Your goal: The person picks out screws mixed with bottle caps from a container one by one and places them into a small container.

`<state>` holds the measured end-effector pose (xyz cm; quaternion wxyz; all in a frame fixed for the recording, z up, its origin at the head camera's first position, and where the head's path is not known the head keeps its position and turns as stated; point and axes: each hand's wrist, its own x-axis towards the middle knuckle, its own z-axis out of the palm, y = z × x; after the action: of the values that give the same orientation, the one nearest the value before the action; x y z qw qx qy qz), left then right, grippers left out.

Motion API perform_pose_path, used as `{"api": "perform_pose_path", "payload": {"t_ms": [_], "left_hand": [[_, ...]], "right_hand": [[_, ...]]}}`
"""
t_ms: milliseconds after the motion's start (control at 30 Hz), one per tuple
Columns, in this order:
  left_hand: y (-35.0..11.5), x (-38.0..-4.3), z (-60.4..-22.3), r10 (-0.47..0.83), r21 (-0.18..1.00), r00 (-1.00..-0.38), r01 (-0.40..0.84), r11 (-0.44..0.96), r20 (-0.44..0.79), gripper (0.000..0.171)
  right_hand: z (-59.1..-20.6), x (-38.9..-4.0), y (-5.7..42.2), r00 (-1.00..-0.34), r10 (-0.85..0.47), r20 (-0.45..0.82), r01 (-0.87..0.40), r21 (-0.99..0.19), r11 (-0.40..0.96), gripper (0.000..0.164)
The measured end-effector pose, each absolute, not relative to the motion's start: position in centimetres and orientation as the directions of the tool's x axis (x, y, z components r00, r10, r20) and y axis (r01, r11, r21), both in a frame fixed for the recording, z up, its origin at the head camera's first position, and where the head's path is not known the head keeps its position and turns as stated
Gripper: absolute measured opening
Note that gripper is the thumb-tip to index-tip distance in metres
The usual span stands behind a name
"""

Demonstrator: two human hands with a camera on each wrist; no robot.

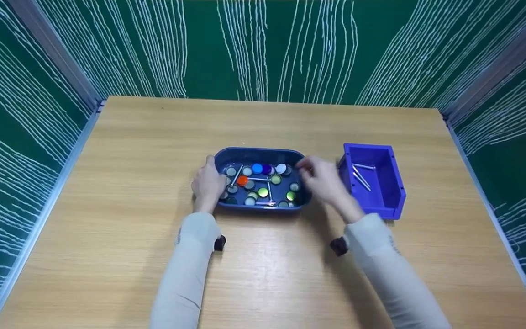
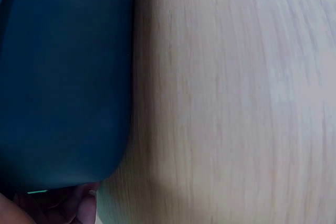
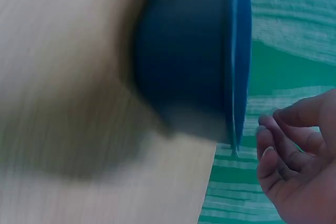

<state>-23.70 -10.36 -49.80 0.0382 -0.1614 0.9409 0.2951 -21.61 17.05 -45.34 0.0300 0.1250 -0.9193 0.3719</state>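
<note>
While the left hand [image 1: 207,183] grips the tray's [image 1: 258,153] rim, the right hand [image 1: 324,180] hovers beside it, grip released.

The right wrist view is blurred; the tray [image 3: 189,56] is a dark smear there, and the right hand [image 3: 299,166] is cut off at the lower right. In the left wrist view only fingertips [image 2: 79,208] show at the bottom edge. The tray's small pieces are too small to identify in the head view.

Test booth, green patterned walls [image 1: 263,45], wooden table [image 1: 153,137]

Both forearms reach toward twelve o'clock — left hand [image 1: 207,183] curled, thumb up; right hand [image 1: 322,179] hovers, fingers loosely bent.
</note>
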Motion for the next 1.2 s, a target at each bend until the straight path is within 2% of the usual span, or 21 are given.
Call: {"api": "perform_pose_path", "payload": {"t_ms": [267,600,867,933,1100,1200], "left_hand": [[-10.4,-23.6,-49.9,-0.277,0.549,-0.947,-0.319,0.773,-0.159,0.056],[-10.5,-23.4,-49.9,-0.27,0.555,-0.952,-0.305,0.774,-0.146,0.051],[-10.8,-23.5,-50.0,-0.272,0.556,-0.949,-0.313,0.77,-0.157,0.054],[-10.8,-23.5,-50.1,-0.271,0.558,-0.949,-0.314,0.768,-0.161,0.055],[-10.6,-23.5,-50.1,-0.257,0.563,-0.952,-0.306,0.768,-0.167,0.056],[-10.5,-23.5,-50.0,-0.262,0.561,-0.952,-0.307,0.769,-0.161,0.055]], "right_hand": [[-47.6,-21.1,12.6,-0.965,-0.261,0.0,-0.197,-0.656,0.729,0.02],[-48.8,-21.2,10.8,-0.97,-0.152,-0.191,-0.042,-0.48,0.876,0.036],[-49.4,-21.5,9.8,-0.952,-0.033,-0.304,0.089,-0.378,0.922,0.051],[-49.4,-21.6,9.8,-0.947,-0.03,-0.321,0.093,-0.363,0.927,0.05],[-49.4,-21.5,10.1,-0.949,-0.039,-0.313,0.074,-0.34,0.937,0.029],[-49.4,-21.4,10.1,-0.953,-0.044,-0.301,0.057,-0.318,0.947,0.034]]}}
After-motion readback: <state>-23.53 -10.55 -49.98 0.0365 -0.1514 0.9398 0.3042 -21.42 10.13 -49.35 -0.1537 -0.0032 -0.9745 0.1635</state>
